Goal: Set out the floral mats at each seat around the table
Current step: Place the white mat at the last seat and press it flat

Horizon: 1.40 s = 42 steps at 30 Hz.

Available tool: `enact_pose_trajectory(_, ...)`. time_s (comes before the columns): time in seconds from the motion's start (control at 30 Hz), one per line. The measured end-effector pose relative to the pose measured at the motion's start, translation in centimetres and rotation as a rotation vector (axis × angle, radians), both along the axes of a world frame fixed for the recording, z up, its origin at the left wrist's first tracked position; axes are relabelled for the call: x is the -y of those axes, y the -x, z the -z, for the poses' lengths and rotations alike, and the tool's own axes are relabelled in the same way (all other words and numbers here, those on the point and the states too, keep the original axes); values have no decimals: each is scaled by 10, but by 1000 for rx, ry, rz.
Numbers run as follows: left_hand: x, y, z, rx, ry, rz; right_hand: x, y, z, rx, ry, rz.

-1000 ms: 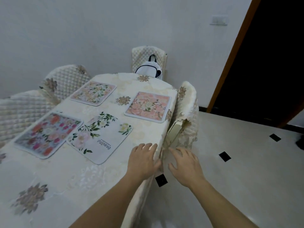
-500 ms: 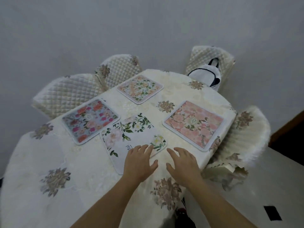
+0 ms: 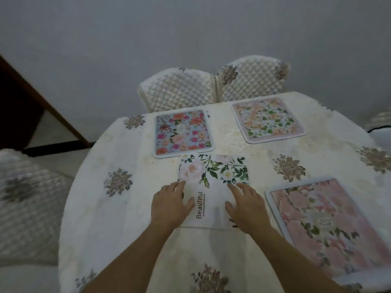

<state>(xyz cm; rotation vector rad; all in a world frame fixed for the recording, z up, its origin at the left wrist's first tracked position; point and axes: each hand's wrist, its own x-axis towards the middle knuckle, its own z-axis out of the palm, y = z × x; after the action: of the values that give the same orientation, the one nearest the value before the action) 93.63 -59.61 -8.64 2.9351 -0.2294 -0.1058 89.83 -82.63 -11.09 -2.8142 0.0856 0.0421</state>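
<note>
A white mat (image 3: 213,178) with pink roses, green leaves and the word "Beautiful" lies in the middle of the table (image 3: 118,225). My left hand (image 3: 171,205) rests flat on its left edge, fingers spread. My right hand (image 3: 246,205) lies flat on its right side. A blue mat (image 3: 183,133) with red and pink flowers touches the white mat's far edge. A pale mat (image 3: 267,119) with peach flowers and green leaves sits at the far right. A large pink mat (image 3: 330,225) lies to my near right.
Two quilted cream chairs (image 3: 179,89) (image 3: 254,78) stand at the far side against the grey wall. Another padded chair (image 3: 23,204) stands at the left. A dark doorway with a brown frame (image 3: 36,96) is at the far left. The tablecloth carries brown flower prints.
My view has swung round the table, so the mats now face me from another side. Both hands have moved from the table edge onto the white mat.
</note>
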Motion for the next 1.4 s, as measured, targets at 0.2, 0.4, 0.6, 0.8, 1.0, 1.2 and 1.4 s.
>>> enact_pose_trajectory(0.2, -20, -9, 15, -22, 19, -154, 4, -41, 4, -1, 48, -94)
enact_pose_trajectory(0.4, -23, -36, 42, -72, 134, -329, 27, -71, 20, -30, 84, -21)
enact_pose_trajectory(0.6, -21, -75, 70, -175, 467, -573, 39, -83, 50, -82, 70, 69)
enact_pose_trajectory(0.8, -9, -102, 88, -208, 550, -640, 32, -91, 73, -132, 69, 226)
enact_pose_trajectory(1.0, 4, -109, 95, -226, 539, -631, 26, -99, 81, -159, -34, 489)
enact_pose_trajectory(1.2, 6, -107, 106, -224, 525, -602, 28, -100, 89, -146, -157, 639)
enact_pose_trajectory(1.4, 4, -77, 108, -136, 529, -591, 25, -84, 83, -115, -244, 547)
